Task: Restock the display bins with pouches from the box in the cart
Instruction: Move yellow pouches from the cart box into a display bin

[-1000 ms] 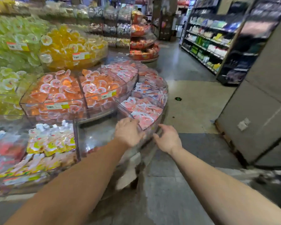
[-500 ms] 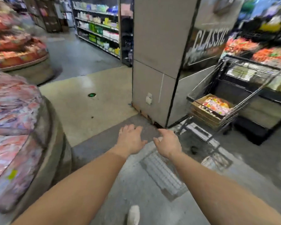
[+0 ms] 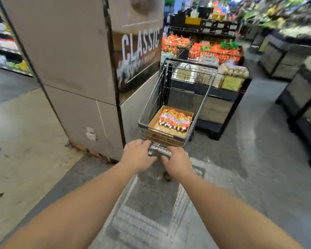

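Observation:
A wire shopping cart (image 3: 151,103) stands on the aisle floor straight ahead of me. Inside it lies an open cardboard box (image 3: 155,123) holding several red, orange and white pouches (image 3: 174,119). My left hand (image 3: 137,156) and my right hand (image 3: 178,161) are stretched out side by side just short of the cart's near end. The fingers of both are relaxed and spread, and neither holds anything. The display bins are out of view.
A grey square pillar (image 3: 75,72) with a "CLASSIC" sign (image 3: 140,44) rises just left of the cart. Behind the cart is a dark produce stand (image 3: 221,108) with orange and green goods. More dark stands (image 3: 298,97) line the right. Shelves (image 3: 2,51) sit far left.
My view has swung right, away from the round display bins and onto the cart, which now sits centred and closer. Both hands stay empty and extended toward it.

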Demonstrator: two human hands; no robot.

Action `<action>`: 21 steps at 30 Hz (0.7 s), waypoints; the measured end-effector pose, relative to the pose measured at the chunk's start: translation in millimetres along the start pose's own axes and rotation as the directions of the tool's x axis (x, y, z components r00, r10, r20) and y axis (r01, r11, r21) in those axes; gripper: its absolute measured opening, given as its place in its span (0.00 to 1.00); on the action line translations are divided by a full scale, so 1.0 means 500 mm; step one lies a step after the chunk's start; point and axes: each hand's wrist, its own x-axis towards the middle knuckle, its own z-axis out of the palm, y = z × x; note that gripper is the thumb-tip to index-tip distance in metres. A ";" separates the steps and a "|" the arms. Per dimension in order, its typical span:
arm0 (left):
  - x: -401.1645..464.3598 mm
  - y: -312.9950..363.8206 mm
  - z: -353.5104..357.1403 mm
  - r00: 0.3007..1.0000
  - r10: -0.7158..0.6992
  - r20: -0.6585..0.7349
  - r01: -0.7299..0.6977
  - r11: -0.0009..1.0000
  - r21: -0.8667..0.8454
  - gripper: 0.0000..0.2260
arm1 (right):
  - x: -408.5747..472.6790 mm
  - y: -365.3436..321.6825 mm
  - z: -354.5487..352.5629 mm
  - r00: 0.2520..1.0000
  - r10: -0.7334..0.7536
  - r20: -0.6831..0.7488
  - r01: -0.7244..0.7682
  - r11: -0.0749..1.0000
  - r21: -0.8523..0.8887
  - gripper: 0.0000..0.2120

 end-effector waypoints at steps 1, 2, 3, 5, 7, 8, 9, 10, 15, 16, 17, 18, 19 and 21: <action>0.045 0.007 0.002 1.000 0.012 0.003 -0.012 1.000 0.006 0.27 | 0.038 0.010 -0.007 1.000 0.019 -0.008 -0.019 1.000 0.003 0.24; 0.089 0.014 0.006 1.000 0.022 0.009 -0.022 1.000 0.008 0.28 | 0.079 0.021 -0.013 0.999 0.033 -0.016 -0.033 0.999 0.004 0.25; 0.134 0.020 0.011 0.999 0.031 0.013 -0.031 1.000 0.007 0.28 | 0.122 0.033 -0.019 0.999 0.037 -0.023 -0.037 0.999 0.001 0.25; 0.222 0.032 0.026 1.000 0.025 0.013 -0.025 1.000 -0.001 0.27 | 0.210 0.057 -0.028 0.999 0.047 -0.019 -0.047 0.999 -0.001 0.25; 0.315 0.039 0.045 1.000 -0.002 0.011 0.002 1.000 -0.019 0.26 | 0.303 0.084 -0.036 0.998 0.059 -0.006 -0.059 0.998 0.006 0.24; 0.363 0.041 0.056 1.000 -0.019 0.020 0.019 0.999 -0.043 0.25 | 0.350 0.099 -0.041 0.998 0.059 0.007 -0.059 0.998 0.009 0.24; 0.408 0.043 0.066 0.999 -0.038 0.033 0.040 0.997 -0.072 0.24 | 0.396 0.115 -0.048 0.998 0.060 0.029 -0.060 0.998 0.008 0.24; 0.452 0.044 0.073 0.997 -0.062 0.047 0.067 0.993 -0.100 0.23 | 0.443 0.130 -0.057 0.997 0.060 0.051 -0.061 0.998 0.005 0.25; 0.649 0.033 0.100 0.968 -0.237 0.087 0.249 0.952 -0.178 0.26 | 0.706 0.185 -0.109 0.993 0.039 0.110 -0.034 0.998 -0.045 0.25; 0.678 0.026 0.109 0.961 -0.256 0.106 0.273 0.941 -0.199 0.26 | 0.753 0.189 -0.107 0.991 0.041 0.127 -0.035 0.998 -0.049 0.25; 0.702 0.019 0.118 0.952 -0.275 0.132 0.298 0.930 -0.216 0.27 | 0.791 0.190 -0.095 0.986 0.043 0.161 -0.034 0.998 -0.056 0.26; 0.724 0.009 0.130 0.942 -0.296 0.157 0.326 0.918 -0.226 0.28 | 0.822 0.189 -0.076 0.978 0.042 0.206 -0.031 0.998 -0.059 0.26; 0.746 -0.003 0.143 0.931 -0.319 0.177 0.354 0.905 -0.236 0.28 | 0.848 0.186 -0.053 0.965 0.050 0.257 -0.038 0.998 -0.054 0.26; 0.802 -0.031 0.172 0.914 -0.346 0.209 0.394 0.879 -0.267 0.27 | 0.896 0.180 -0.002 0.937 0.076 0.342 -0.068 0.997 -0.036 0.26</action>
